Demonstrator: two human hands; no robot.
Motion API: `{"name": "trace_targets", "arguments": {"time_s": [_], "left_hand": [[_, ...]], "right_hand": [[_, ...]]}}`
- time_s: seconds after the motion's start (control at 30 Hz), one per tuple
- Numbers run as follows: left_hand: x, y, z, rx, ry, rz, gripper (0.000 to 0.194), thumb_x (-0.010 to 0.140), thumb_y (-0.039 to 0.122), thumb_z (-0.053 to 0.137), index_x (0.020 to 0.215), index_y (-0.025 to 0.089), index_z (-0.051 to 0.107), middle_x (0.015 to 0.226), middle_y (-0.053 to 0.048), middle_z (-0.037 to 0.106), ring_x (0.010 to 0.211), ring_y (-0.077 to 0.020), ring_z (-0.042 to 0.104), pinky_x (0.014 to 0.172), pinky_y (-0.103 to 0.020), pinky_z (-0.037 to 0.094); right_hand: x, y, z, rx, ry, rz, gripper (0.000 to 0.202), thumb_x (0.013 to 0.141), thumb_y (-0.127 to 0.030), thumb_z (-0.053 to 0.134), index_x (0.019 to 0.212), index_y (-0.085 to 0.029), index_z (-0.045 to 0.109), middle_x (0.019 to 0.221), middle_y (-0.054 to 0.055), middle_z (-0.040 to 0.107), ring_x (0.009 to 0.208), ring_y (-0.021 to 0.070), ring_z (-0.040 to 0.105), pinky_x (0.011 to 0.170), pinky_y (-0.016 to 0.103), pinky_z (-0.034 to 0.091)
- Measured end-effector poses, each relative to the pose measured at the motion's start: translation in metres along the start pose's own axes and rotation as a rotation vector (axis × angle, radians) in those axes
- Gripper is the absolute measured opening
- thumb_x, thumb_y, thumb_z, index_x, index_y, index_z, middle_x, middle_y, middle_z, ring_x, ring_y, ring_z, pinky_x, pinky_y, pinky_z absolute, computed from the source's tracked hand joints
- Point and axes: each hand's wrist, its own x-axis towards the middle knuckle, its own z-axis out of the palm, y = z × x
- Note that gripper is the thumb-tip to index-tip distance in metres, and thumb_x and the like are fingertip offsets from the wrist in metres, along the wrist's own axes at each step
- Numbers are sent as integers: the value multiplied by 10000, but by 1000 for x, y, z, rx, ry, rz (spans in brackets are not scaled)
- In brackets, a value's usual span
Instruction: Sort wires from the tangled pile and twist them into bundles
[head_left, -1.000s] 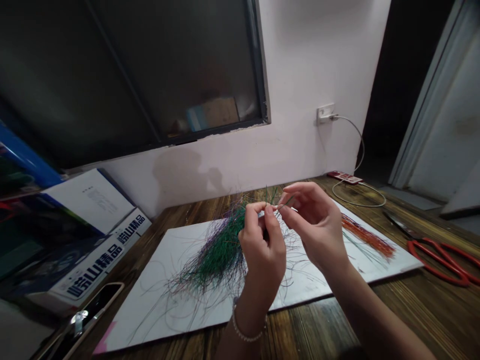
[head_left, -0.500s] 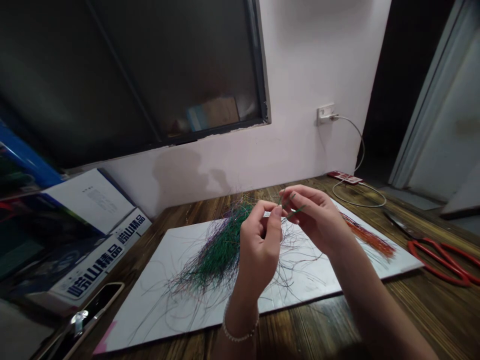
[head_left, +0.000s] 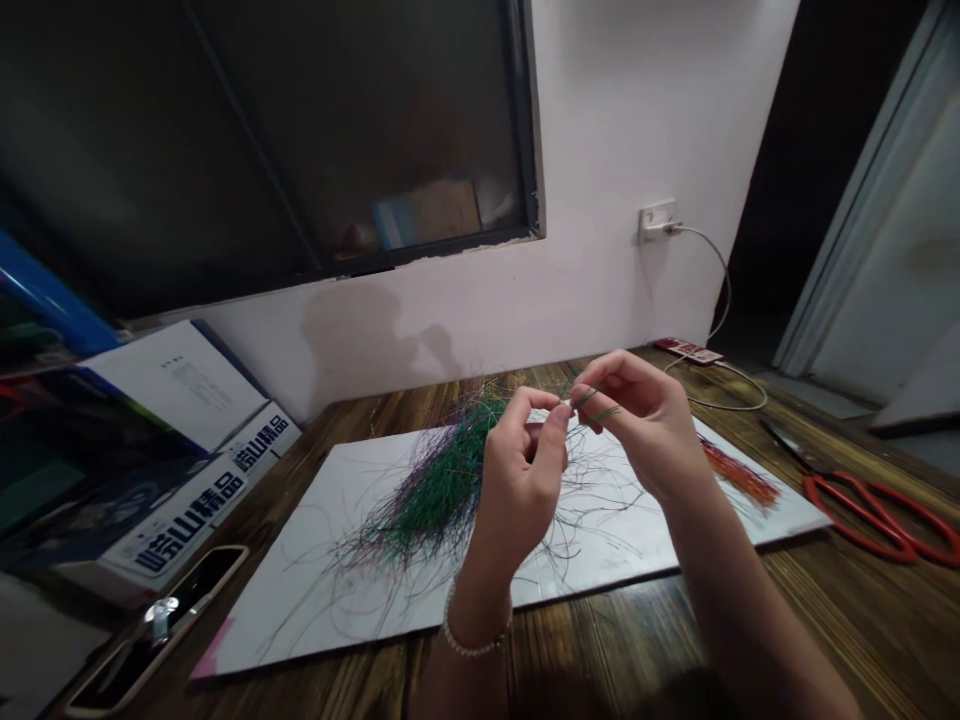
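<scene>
My left hand (head_left: 525, 470), with a beaded bracelet at the wrist, pinches thin green strands above the white board. Close beside its fingertips, my right hand (head_left: 637, 415) is closed on the same green strands (head_left: 600, 402), whose ends stick out over its fingers. Where exactly the strands meet between the fingertips is too small to make out. A loose heap of green and purple strands (head_left: 442, 490) lies on the white board (head_left: 300, 570), left of my hands and partly behind my left hand. A smaller bundle of orange-red strands (head_left: 739, 472) lies at the board's right end.
Red-handled scissors (head_left: 862, 510) lie on the wooden table (head_left: 600, 650) at the right. A phone (head_left: 161, 630) and boxes (head_left: 187, 500) are at the left. Near the wall, a red and white device (head_left: 686, 350) connects by a cable to the socket (head_left: 658, 222).
My right hand has moved slightly up and right, with its fingers closer around the green strands. The whole view has shifted a little.
</scene>
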Motion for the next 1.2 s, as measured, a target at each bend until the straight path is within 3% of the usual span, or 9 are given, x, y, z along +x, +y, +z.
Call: {"name": "trace_targets", "arguments": {"time_s": [0.3,0.5,0.63,0.73,0.8,0.87,0.93,1.07,1.2], "left_hand": [[4,-7,1,-44,96,51,190,909,396,478,893,212,435,501,80,360,420,-47,275,381,-178,193],[11,-16,3,-50,124,53,241,901,413,485,807,198,430,538,53,451,429,-51,329,394,-184,244],[19,-20,-6,102,331,213,228,891,313,523,717,169,551,727,-26,585,672,-88,540,626,-218,440],[25,-20,-29,208,558,359,108,820,259,624,749,195,675,895,-41,589,860,-107,551,758,-233,444],[27,-20,-49,148,674,319,82,794,278,654,782,208,695,734,-11,565,659,-73,506,604,-201,419],[29,-21,-70,38,728,241,139,790,327,649,802,198,698,509,50,406,438,-43,320,419,-181,275],[30,-22,-87,-19,793,213,173,760,341,666,781,171,685,483,63,393,396,-27,268,379,-174,213],[33,-29,-104,39,892,123,228,720,350,677,796,135,667,623,2,603,504,-42,512,444,-136,348],[38,-48,-109,161,814,-1,273,746,363,616,858,115,642,817,-91,701,706,-128,666,552,-167,459]], "right_hand": [[2,2,-4,144,-300,97,149,724,-109,715,841,-199,696,855,13,667,699,105,622,605,224,530],[4,18,1,123,-74,76,31,745,-163,711,731,-189,720,675,-1,660,566,80,582,524,207,487],[6,21,-2,70,63,36,29,717,-198,737,696,-201,718,615,-11,641,535,85,566,513,223,481],[9,19,-7,31,207,-57,41,698,-205,746,676,-210,712,607,-15,629,531,90,551,498,233,464],[11,17,-12,2,293,-138,48,691,-201,746,665,-215,709,604,-15,618,530,93,534,491,241,446],[14,16,-17,-31,367,-209,53,686,-200,749,663,-219,706,600,-18,604,521,92,509,478,245,418],[16,14,-22,-73,443,-261,57,679,-205,754,667,-222,700,607,-20,599,506,88,479,468,249,391],[16,11,-27,-140,550,-308,60,690,-240,752,697,-233,694,596,-24,592,487,96,470,469,267,382],[14,8,-25,-129,552,-287,60,707,-253,749,699,-289,702,593,-17,586,504,123,497,478,296,399]]}}
